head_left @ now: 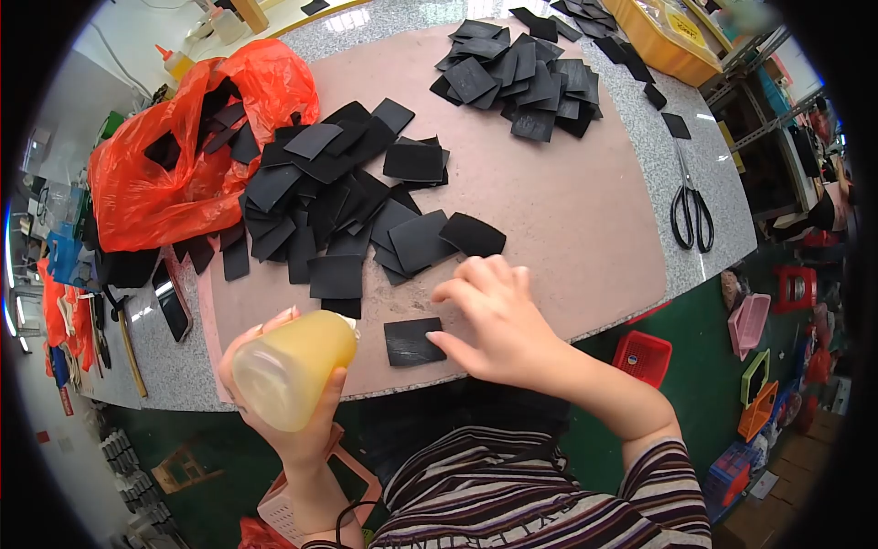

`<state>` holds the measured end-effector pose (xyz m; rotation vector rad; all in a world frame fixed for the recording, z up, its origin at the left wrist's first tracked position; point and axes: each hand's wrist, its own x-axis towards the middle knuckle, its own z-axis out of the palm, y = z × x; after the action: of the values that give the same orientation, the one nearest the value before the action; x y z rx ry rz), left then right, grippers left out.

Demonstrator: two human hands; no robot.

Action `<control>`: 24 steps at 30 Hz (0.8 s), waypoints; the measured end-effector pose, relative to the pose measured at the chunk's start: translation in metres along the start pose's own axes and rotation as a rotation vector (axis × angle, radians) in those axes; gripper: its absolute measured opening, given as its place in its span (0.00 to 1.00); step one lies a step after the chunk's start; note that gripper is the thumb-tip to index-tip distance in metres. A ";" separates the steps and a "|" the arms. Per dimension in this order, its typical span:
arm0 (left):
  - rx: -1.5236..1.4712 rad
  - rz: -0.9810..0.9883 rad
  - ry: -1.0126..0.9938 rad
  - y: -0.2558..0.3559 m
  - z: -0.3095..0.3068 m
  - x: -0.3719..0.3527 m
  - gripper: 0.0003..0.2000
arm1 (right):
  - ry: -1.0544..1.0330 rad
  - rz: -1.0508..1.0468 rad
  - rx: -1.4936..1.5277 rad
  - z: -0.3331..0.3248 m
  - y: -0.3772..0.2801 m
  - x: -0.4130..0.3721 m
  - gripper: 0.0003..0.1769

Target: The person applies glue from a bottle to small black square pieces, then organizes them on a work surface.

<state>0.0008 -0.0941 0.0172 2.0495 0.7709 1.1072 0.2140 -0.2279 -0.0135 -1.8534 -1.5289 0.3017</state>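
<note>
My left hand [311,446] is wrapped round a squeeze bottle [294,366] of yellowish liquid. The bottle is tilted, its nozzle pointing right, towards a single black rectangular piece [410,342] lying flat near the table's front edge. Over the right end of that piece is my right hand [498,320], its thumb tip at the edge and its fingers curved and apart. Beyond both hands spreads a loose heap of similar black pieces [315,188]. A second pile [521,78] lies farther back on the pinkish work mat [567,220].
A red plastic bag [197,174] with black pieces inside sits at the back left. Black-handled scissors [691,215] lie on the right of the speckled table [722,197]. A phone [172,302] rests at the left, and a yellow tray [672,46] stands at the far right.
</note>
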 end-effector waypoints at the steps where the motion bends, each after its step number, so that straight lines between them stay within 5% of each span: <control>1: 0.024 0.004 -0.012 -0.001 0.000 0.000 0.41 | -0.037 -0.021 -0.033 0.002 0.002 0.007 0.09; 4: 0.009 -0.016 -0.012 -0.007 -0.004 0.000 0.42 | -0.272 -0.087 0.102 0.007 0.004 0.021 0.08; 8: -0.131 -0.153 0.047 -0.019 -0.017 -0.002 0.42 | 0.189 0.263 0.597 -0.072 0.060 0.084 0.07; 10: -0.228 -0.214 0.048 -0.021 -0.015 -0.002 0.43 | 0.266 0.408 0.341 -0.107 0.103 0.111 0.13; 13: -0.435 -0.293 -0.003 -0.016 0.002 0.002 0.44 | 0.593 0.000 -0.563 -0.096 0.120 0.112 0.22; 15: -0.501 -0.329 -0.072 -0.012 0.015 0.002 0.45 | 0.326 -0.160 -0.254 -0.078 0.093 0.084 0.28; 18: -1.112 -0.600 -0.158 -0.007 0.049 0.006 0.37 | 0.051 -0.212 -0.357 -0.037 0.043 0.032 0.29; 20: -1.556 -0.716 -0.151 -0.024 0.085 0.017 0.30 | 0.112 -0.255 -0.490 -0.025 0.049 0.022 0.26; 22: -1.551 -0.743 -0.093 -0.031 0.104 0.035 0.26 | 0.180 -0.296 -0.488 -0.025 0.064 0.019 0.24; 23: -1.545 -0.764 -0.068 -0.034 0.104 0.040 0.25 | 0.321 -0.226 -0.321 -0.031 0.058 0.017 0.19; 24: -1.539 -0.785 -0.047 -0.037 0.103 0.043 0.25 | 0.243 -0.008 -0.034 -0.039 0.047 0.013 0.17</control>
<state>0.1032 -0.0678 -0.0339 0.3902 0.3491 0.7094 0.2763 -0.2324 -0.0125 -1.8351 -1.3817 0.0433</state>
